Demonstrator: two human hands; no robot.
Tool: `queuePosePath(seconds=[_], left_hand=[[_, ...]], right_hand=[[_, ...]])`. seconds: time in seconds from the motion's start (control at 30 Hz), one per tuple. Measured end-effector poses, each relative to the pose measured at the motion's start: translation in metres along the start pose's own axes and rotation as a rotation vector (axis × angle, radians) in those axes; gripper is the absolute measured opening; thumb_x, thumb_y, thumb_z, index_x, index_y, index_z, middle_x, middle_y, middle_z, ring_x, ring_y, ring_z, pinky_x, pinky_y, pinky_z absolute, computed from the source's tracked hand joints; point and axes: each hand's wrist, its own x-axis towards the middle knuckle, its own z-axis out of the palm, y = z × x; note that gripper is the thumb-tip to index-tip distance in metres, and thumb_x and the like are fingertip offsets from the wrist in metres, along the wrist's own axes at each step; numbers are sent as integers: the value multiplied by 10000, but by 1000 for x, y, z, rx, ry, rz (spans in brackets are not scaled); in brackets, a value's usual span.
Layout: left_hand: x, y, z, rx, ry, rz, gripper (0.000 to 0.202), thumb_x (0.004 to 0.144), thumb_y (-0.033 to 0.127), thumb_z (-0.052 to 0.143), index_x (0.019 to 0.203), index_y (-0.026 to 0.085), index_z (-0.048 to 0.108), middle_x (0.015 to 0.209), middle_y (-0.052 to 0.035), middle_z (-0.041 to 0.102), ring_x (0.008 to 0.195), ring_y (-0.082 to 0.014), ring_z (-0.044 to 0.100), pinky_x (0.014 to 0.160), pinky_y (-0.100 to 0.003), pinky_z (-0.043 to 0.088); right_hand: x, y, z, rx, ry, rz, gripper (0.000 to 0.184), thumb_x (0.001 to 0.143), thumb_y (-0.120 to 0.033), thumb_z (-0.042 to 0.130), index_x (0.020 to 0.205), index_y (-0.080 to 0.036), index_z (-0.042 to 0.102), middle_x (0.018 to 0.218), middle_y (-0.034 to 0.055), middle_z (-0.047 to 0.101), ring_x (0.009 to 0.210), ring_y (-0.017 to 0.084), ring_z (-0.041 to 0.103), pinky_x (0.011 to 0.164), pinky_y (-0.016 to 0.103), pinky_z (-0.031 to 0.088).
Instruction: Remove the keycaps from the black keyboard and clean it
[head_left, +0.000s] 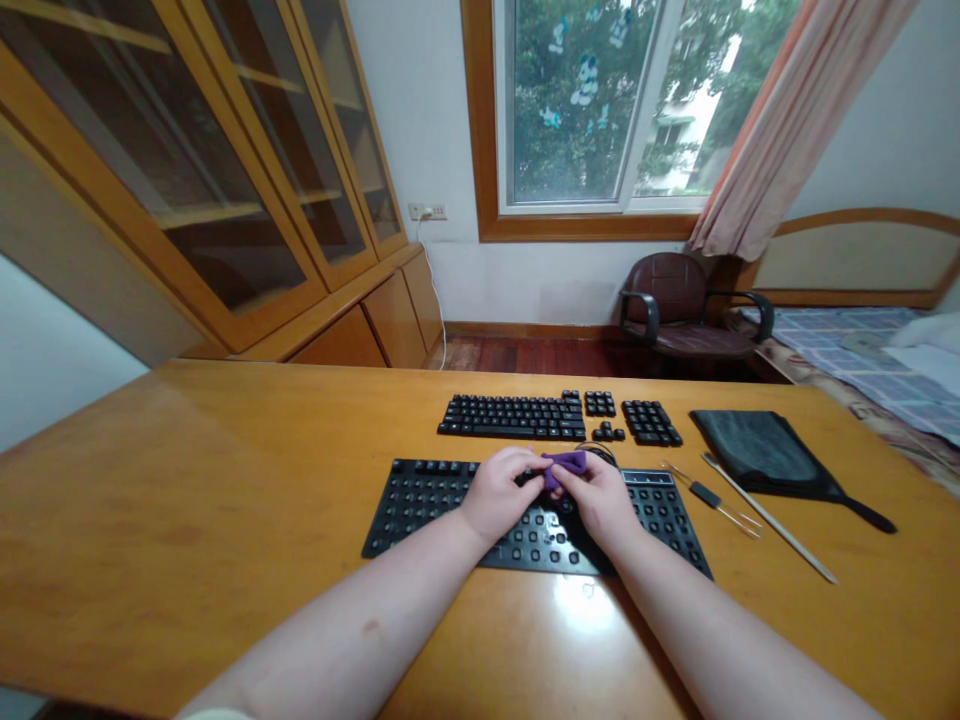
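Note:
Above a black keyboard base (427, 510) whose keycaps are mostly off, my left hand (504, 490) and my right hand (604, 500) meet. Both pinch a small purple cloth (564, 464) between thumbs and fingers. Something small may be wrapped in the cloth, but I cannot make it out. The base lies flat on the table, its middle partly covered by my hands. Just behind it, loose black keycaps (514, 415) are laid out in keyboard order, with the number pad keycaps (651, 422) in a separate group to the right.
A wire keycap puller (706, 494) and a long thin brush-like stick (772, 518) lie right of the base on the wooden table (187, 520). Farther right is a black pouch (765, 452) with a strap. A brown armchair (667, 300) stands beyond the far edge.

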Motion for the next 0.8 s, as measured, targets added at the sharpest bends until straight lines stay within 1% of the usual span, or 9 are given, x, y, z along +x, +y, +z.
queuePosePath(seconds=[0.07,0.13,0.27,0.33,0.43,0.57,0.7,0.73,0.8], left_hand=[[0,0,0,1,-3,-17,174,713,134,683,873,199,704,882,-46,705,871,-184,643,834,-344,520],[0,0,1,-11,4,-31,161,711,140,690,862,195,701,878,-44,703,860,-180,642,827,-338,522],[0,0,1,-34,14,-22,133,717,130,676,834,192,685,868,-34,695,849,-174,639,822,-335,518],[0,0,1,-41,10,-30,114,719,144,679,821,194,677,862,-30,690,839,-172,638,815,-335,517],[-1,0,2,-57,3,-55,102,721,185,694,819,193,665,853,-27,682,818,-166,636,794,-322,521],[0,1,1,-59,27,-64,141,729,220,694,864,197,657,866,-28,665,826,-166,627,791,-318,520],[2,0,-1,-67,54,-51,274,749,223,676,1021,220,648,944,-41,641,846,-163,616,798,-320,519],[2,0,-1,-73,58,-42,269,751,224,675,1020,222,653,944,-43,637,850,-163,614,799,-319,518],[3,0,-2,-85,70,-25,203,752,225,675,954,213,675,916,-44,635,853,-166,610,802,-319,516]], right_hand=[[1,0,-1,49,2,12,275,645,-383,751,754,-153,647,558,-10,620,474,120,540,506,265,471],[1,0,-1,73,0,8,274,659,-386,742,764,-154,641,555,-15,616,471,115,538,502,257,469],[-1,-1,-1,13,4,-15,298,629,-363,770,802,-153,648,681,22,672,538,134,585,559,281,500],[-1,-1,-1,5,9,-15,301,627,-372,769,787,-153,639,657,17,662,524,137,578,548,287,499],[-1,0,-1,53,25,-15,284,682,-396,724,798,-158,621,570,-11,617,484,128,550,520,278,478],[0,3,-3,72,78,-52,261,744,-398,672,836,-161,611,521,-28,581,480,130,539,532,275,461],[1,6,-5,66,77,-82,241,759,-388,664,824,-164,605,524,-29,584,485,127,535,542,269,447],[1,6,-5,65,75,-82,240,760,-387,663,825,-163,605,523,-28,585,483,128,534,540,269,444],[0,7,-6,62,75,-84,240,762,-384,663,828,-160,606,521,-27,584,481,129,533,534,268,438]])
